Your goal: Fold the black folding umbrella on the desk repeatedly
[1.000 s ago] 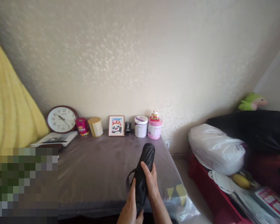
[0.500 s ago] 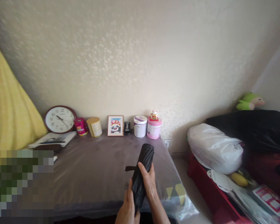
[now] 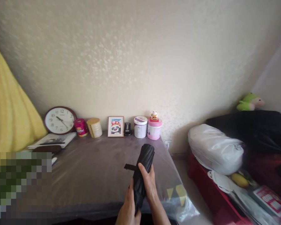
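Observation:
A folded black umbrella [image 3: 146,156] is held tilted over the front part of the table, its top end pointing away from me. My left hand [image 3: 128,206] is closed round its lower end from the left. Higher up, my right hand [image 3: 148,181] grips it from the right, with the thumb lying across the fabric. A loose black strap [image 3: 129,167] sticks out to the left of the umbrella. The handle end is mostly hidden by my left hand.
Along the wall on the table [image 3: 96,175] stand a clock [image 3: 60,120], several cans, a framed panda picture [image 3: 115,126] and a pink tub [image 3: 154,128] bearing a cat figurine [image 3: 154,115]. At right, a white bag [image 3: 215,148] rests on a red container [image 3: 201,184].
The umbrella has turned slightly in my hands and its fabric looks smoother. The strap has shifted a little up and to the left. Both hands stay closed on it.

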Motion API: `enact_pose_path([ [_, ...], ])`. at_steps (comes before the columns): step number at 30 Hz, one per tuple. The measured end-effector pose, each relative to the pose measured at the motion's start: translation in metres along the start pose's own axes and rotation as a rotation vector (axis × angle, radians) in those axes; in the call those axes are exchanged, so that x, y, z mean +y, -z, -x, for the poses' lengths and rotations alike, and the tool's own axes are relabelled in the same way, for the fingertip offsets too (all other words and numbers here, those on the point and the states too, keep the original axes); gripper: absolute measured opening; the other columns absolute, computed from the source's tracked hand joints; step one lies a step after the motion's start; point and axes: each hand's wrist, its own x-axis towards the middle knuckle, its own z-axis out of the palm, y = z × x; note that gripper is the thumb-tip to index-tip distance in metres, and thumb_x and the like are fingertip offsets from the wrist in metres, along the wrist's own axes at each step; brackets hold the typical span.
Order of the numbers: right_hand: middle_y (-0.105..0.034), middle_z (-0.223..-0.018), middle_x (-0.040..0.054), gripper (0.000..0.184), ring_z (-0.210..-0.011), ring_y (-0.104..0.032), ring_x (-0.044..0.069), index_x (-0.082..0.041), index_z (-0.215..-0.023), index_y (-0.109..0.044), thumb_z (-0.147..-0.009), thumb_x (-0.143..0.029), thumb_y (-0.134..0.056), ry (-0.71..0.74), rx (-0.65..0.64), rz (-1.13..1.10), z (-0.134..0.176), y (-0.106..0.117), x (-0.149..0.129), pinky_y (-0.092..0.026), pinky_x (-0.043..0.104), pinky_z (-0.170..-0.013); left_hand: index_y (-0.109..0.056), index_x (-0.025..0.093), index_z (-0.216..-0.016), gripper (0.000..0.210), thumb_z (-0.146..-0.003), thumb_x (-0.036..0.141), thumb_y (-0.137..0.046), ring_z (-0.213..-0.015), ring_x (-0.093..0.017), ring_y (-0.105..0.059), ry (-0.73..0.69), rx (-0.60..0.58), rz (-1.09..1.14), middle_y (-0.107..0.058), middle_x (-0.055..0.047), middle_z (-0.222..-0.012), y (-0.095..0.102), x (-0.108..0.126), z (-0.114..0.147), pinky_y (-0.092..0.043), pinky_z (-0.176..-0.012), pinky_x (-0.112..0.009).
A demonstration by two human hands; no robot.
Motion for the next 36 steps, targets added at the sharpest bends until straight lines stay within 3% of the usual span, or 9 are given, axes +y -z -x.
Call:
enact_pose_path([
  [5,-0.067,-0.080,0.0034,0.054,-0.071,-0.063,0.021,-0.015,-0.103,-0.059,-0.063,-0.050,-0.069,-0.070,-0.025,-0.116,0.001,0.001,0.006,-0.051,0.029,-0.063,0.003,0.017,-0.141,0.089,-0.068,0.012,-0.048,-0.113,-0.024,-0.053,-0.014,-0.052,0.032,-0.040,-0.019,-0.134,0.011,0.005,0.001,-0.044,-0.087,-0.030],
  [8,-0.066,-0.076,0.0034,0.055,-0.067,-0.063,0.021,-0.015,-0.106,-0.059,-0.065,-0.052,-0.066,-0.148,-0.083,-0.177,0.003,0.005,0.004,-0.051,0.030,-0.059,0.009,0.021,-0.140,0.088,-0.075,0.024,-0.049,-0.065,-0.015,-0.062,0.166,-0.298,0.424,-0.063,-0.004,-0.087,0.025,0.020,0.004,-0.048,-0.059,-0.026],
  [12,-0.068,-0.086,0.0041,0.055,-0.077,-0.064,0.022,-0.017,-0.108,-0.059,-0.067,-0.052,-0.066,-0.130,-0.080,-0.130,0.004,0.006,-0.001,-0.052,0.030,-0.066,-0.004,0.015,-0.140,0.077,-0.078,0.029,-0.048,-0.046,-0.012,-0.052,0.247,-0.363,0.502,-0.049,0.008,-0.052,0.025,0.025,0.005,-0.041,-0.048,-0.022],
  [16,-0.068,-0.084,0.0031,0.053,-0.079,-0.064,0.022,-0.017,-0.102,-0.059,-0.062,-0.048,-0.072,-0.018,-0.066,-0.021,0.003,0.002,0.000,-0.051,0.029,-0.070,-0.001,0.014,-0.141,0.081,-0.075,0.021,-0.047,-0.076,-0.019,-0.064,0.135,-0.147,0.133,-0.062,-0.012,-0.100,0.012,0.011,0.003,-0.048,-0.069,-0.028],
  [20,-0.068,-0.084,0.0035,0.051,-0.080,-0.064,0.021,-0.016,-0.099,-0.058,-0.061,-0.046,-0.074,0.003,-0.050,-0.020,0.001,-0.001,0.012,-0.051,0.030,-0.071,0.002,0.017,-0.142,0.089,-0.068,0.007,-0.045,-0.124,-0.025,-0.043,-0.021,-0.028,-0.189,-0.028,-0.017,-0.143,0.016,0.002,0.002,-0.038,-0.097,-0.030],
  [24,-0.068,-0.083,0.0039,0.054,-0.076,-0.065,0.021,-0.016,-0.108,-0.055,-0.067,-0.048,-0.069,-0.078,-0.105,-0.135,0.003,0.000,0.018,-0.052,0.031,-0.069,0.011,0.024,-0.140,0.097,-0.070,0.016,-0.055,-0.118,-0.025,-0.048,-0.024,-0.065,0.037,-0.026,-0.014,-0.146,0.033,0.015,0.000,-0.045,-0.091,-0.033],
  [28,-0.069,-0.084,0.0057,0.057,-0.075,-0.066,0.023,-0.014,-0.111,-0.054,-0.069,-0.049,-0.067,-0.088,-0.153,-0.163,0.004,0.001,0.013,-0.053,0.033,-0.069,0.014,0.029,-0.139,0.086,-0.081,0.041,-0.048,-0.067,-0.017,-0.065,0.178,-0.134,0.266,-0.051,-0.013,-0.126,0.038,0.025,-0.009,-0.050,-0.047,-0.027],
  [33,-0.068,-0.097,0.0063,0.054,-0.095,-0.061,0.025,-0.017,-0.106,-0.059,-0.063,-0.046,-0.071,0.106,-0.061,0.096,-0.008,0.013,0.016,-0.046,0.034,-0.085,-0.017,0.024,-0.140,0.071,-0.078,0.029,-0.051,-0.121,-0.023,-0.046,-0.149,0.084,-0.005,-0.039,-0.008,-0.139,0.030,0.005,-0.025,-0.041,-0.097,-0.038],
  [36,-0.067,-0.098,0.0064,0.058,-0.096,-0.060,0.026,-0.019,-0.110,-0.059,-0.060,-0.046,-0.073,0.224,-0.028,0.206,-0.018,0.022,0.032,-0.045,0.037,-0.087,-0.018,0.026,-0.140,0.066,-0.080,0.023,-0.045,-0.117,-0.022,-0.049,-0.127,0.078,-0.238,-0.044,-0.007,-0.135,0.028,-0.005,-0.029,-0.041,-0.095,-0.036],
])
